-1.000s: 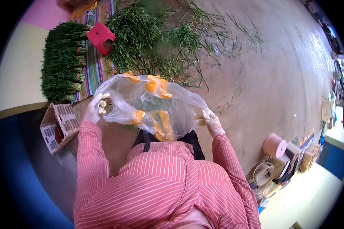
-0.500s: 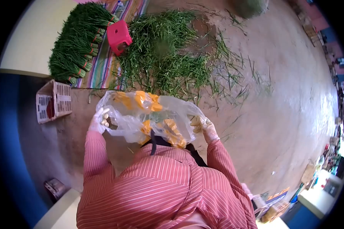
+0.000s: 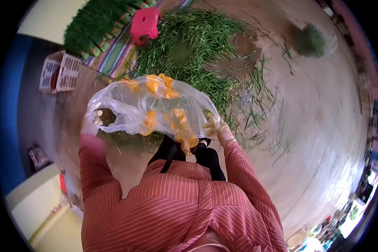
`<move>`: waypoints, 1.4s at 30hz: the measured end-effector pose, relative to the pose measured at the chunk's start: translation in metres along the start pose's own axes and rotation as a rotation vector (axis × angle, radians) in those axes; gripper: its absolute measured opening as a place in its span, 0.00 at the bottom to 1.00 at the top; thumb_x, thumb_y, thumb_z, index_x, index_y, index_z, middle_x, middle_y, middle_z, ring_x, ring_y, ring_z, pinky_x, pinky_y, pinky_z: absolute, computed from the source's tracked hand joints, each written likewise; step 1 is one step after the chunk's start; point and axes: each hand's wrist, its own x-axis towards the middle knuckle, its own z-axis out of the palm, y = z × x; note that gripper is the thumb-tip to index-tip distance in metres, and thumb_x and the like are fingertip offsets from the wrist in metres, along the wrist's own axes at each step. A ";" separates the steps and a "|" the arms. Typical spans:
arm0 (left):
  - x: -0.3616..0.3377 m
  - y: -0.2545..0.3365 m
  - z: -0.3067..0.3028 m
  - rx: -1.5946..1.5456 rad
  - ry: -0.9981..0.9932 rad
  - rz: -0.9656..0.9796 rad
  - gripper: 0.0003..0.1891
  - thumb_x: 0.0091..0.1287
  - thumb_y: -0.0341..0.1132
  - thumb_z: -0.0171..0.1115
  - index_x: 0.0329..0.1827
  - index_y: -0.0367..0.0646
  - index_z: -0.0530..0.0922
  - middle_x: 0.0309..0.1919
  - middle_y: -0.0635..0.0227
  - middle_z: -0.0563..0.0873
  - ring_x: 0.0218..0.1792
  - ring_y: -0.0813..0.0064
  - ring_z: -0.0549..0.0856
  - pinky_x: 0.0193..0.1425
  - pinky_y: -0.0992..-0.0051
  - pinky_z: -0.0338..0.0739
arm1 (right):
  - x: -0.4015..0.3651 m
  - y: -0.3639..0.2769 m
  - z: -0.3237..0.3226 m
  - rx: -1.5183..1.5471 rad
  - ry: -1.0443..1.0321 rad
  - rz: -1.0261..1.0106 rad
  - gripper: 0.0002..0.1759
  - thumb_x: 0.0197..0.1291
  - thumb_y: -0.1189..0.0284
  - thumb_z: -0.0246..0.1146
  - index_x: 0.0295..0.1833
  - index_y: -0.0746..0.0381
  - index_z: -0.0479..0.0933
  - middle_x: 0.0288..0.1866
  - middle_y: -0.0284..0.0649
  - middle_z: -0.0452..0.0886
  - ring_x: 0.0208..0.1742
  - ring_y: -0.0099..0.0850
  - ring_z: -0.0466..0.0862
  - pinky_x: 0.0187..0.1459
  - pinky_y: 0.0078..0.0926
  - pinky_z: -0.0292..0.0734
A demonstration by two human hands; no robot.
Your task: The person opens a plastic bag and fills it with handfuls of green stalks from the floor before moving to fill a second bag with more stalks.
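A clear plastic bag (image 3: pixel 134 103) with orange patches is stretched between my two hands in front of my body. My left hand (image 3: pixel 92 119), in a pale glove, grips the bag's left end, fingers curled round its edge. At the right end, my gloved right hand (image 3: pixel 217 127) is closed on the plastic too. Beyond the bag, loose green stalks (image 3: pixel 193 42) lie heaped on the floor. Tied green bundles (image 3: pixel 96 25) are lined up on a striped mat (image 3: pixel 113 56), and a pink stool (image 3: pixel 145 25) stands between bundles and heap.
A slatted plastic crate (image 3: pixel 61 72) sits on the floor at the left. At the upper right is a blurred green bundle or bag (image 3: pixel 311 40). Scattered stalks lie on the floor right of the heap. My legs (image 3: pixel 208 161) show below the bag.
The view has shifted and turned. Both hands have raised the bag a little away from my body and spread it wider. More of my legs shows beneath it.
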 end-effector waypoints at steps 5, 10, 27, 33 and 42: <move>-0.017 -0.026 -0.043 -0.294 0.262 0.080 0.18 0.69 0.42 0.49 0.58 0.46 0.74 0.26 0.77 0.72 0.15 0.89 0.59 0.20 0.85 0.55 | 0.086 -0.051 0.020 -0.200 -0.169 0.075 0.23 0.65 0.54 0.53 0.55 0.60 0.73 0.35 0.41 0.85 0.25 0.21 0.78 0.31 0.18 0.71; 0.000 -0.030 -0.046 -0.401 0.252 0.134 0.15 0.70 0.42 0.47 0.51 0.45 0.76 0.28 0.77 0.72 0.19 0.89 0.64 0.21 0.86 0.55 | 0.182 -0.058 0.055 -0.170 -0.349 0.209 0.24 0.67 0.56 0.50 0.60 0.59 0.71 0.35 0.40 0.85 0.28 0.21 0.78 0.37 0.17 0.71; 0.136 0.013 0.033 -0.069 0.438 0.279 0.19 0.71 0.47 0.46 0.48 0.40 0.77 0.18 0.77 0.75 0.13 0.90 0.64 0.15 0.85 0.54 | 0.447 -0.141 0.157 -0.493 -0.741 0.244 0.29 0.63 0.56 0.49 0.64 0.63 0.65 0.45 0.46 0.82 0.37 0.28 0.80 0.41 0.26 0.75; 0.111 -0.003 0.098 -0.427 0.944 0.234 0.21 0.67 0.50 0.55 0.53 0.44 0.75 0.15 0.81 0.71 0.10 0.89 0.61 0.14 0.86 0.54 | 0.535 -0.170 0.231 -0.658 -0.941 -0.004 0.28 0.64 0.59 0.49 0.65 0.65 0.63 0.47 0.45 0.79 0.41 0.28 0.80 0.41 0.23 0.74; 0.169 -0.199 0.235 -0.950 1.052 0.050 0.27 0.70 0.52 0.46 0.61 0.38 0.69 0.23 0.74 0.74 0.22 0.83 0.73 0.24 0.83 0.68 | 0.683 -0.191 0.267 -1.052 -1.011 -0.336 0.35 0.57 0.49 0.54 0.66 0.58 0.63 0.40 0.44 0.82 0.23 0.23 0.77 0.26 0.21 0.72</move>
